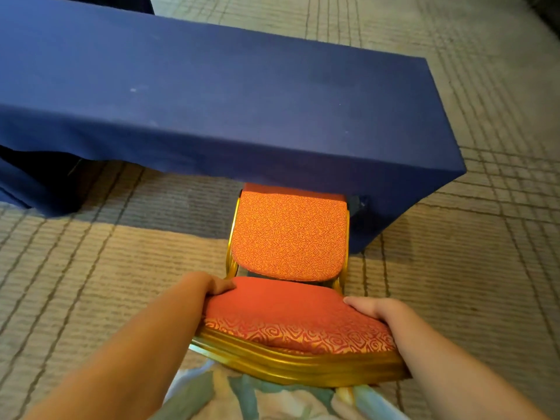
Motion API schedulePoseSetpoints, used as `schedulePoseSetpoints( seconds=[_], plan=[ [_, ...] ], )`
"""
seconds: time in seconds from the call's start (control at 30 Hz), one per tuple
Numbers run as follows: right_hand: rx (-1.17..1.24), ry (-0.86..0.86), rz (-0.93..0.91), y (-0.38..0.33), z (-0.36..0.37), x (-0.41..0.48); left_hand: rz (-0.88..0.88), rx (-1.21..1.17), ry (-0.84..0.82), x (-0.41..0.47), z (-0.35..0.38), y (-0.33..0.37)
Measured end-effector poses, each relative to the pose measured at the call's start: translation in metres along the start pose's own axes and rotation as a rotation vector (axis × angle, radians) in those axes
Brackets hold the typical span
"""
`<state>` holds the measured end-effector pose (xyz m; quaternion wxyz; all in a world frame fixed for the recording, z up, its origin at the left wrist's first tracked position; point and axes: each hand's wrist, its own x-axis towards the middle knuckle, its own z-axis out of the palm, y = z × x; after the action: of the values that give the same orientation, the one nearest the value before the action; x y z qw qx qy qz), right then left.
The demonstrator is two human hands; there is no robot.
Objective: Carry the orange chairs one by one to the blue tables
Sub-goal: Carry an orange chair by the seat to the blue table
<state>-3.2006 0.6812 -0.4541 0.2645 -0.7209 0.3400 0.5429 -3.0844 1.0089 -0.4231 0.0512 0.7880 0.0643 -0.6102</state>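
1. Straight ahead, the blue table [212, 101] spans the patterned carpet [91, 268].
2. Orange chair [288, 237] is at its near edge, seat front tucked beneath the cloth.
3. Left hand [212, 283] and right hand [372, 309] each grip the backrest top.

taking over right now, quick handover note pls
Left hand: fingers grip the left edge of the chair seat.
Right hand: grips the right edge.
Chair: at the near side of the blue table, its backrest top at the cloth edge. Its legs are hidden, so I cannot tell whether it stands on the carpet.
Done: this chair is at the table.
Left: set it down, let go, fetch the next; no other chairs in view.
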Motion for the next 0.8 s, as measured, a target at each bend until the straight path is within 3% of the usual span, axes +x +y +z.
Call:
schedulePoseSetpoints(
  seconds=[0.4, 0.8],
  plan=[
    [0.049, 0.000, 0.044, -0.100, -0.200, 0.058, -0.035, -0.026, -0.007, 0.046, -0.183, 0.132],
    [0.016, -0.046, 0.046, -0.130, -0.273, 0.103, -0.081, 0.103, -0.082, 0.087, -0.262, 0.194]
  ],
)
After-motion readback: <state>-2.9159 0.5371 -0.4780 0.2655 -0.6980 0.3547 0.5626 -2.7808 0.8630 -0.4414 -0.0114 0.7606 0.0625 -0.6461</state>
